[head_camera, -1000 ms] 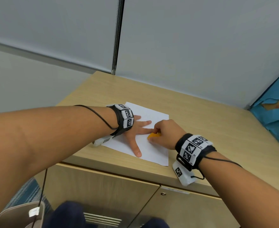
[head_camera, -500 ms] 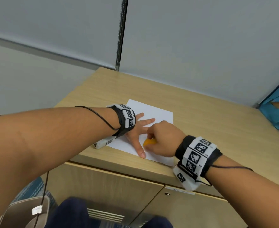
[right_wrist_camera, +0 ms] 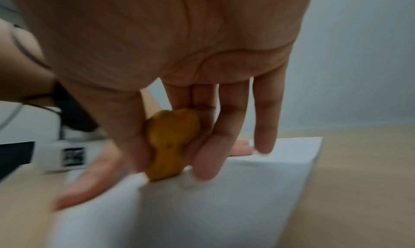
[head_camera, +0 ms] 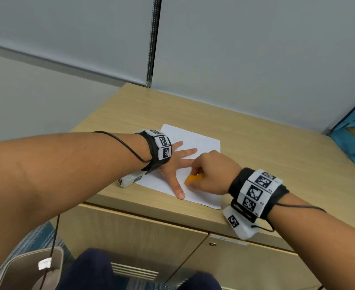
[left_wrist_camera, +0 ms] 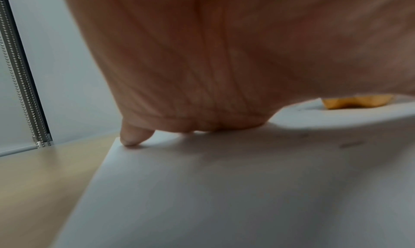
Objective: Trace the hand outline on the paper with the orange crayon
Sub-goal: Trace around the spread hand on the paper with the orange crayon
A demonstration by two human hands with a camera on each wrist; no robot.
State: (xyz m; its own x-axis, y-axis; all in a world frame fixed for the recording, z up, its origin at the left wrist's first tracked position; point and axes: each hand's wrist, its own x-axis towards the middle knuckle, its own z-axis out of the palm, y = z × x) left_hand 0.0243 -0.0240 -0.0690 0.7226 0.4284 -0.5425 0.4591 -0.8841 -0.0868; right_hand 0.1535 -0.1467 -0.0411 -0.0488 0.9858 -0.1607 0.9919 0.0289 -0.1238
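Note:
A white sheet of paper (head_camera: 195, 141) lies on the wooden cabinet top (head_camera: 256, 147). My left hand (head_camera: 175, 162) lies flat on it, palm down, fingers spread, thumb pointing toward the near edge. My right hand (head_camera: 211, 172) pinches a chunky orange crayon (head_camera: 193, 178) between thumb and fingers, its tip on the paper in the gap between the left thumb and index finger. The right wrist view shows the orange crayon (right_wrist_camera: 171, 145) pressed to the paper (right_wrist_camera: 224, 207) beside the left thumb. In the left wrist view the crayon (left_wrist_camera: 357, 101) peeks out under the left palm (left_wrist_camera: 224, 65).
The cabinet top ends in a front edge just below the paper, with cabinet doors (head_camera: 143, 237) beneath. A grey wall with a metal strip (head_camera: 153, 40) stands behind. A blue bag (head_camera: 354, 141) sits at the far right. A grey bin (head_camera: 32, 268) is on the floor at the lower left.
My right hand has slid the crayon from near the left index finger down toward the near edge, into the gap beside the thumb. The left hand has stayed flat on the paper.

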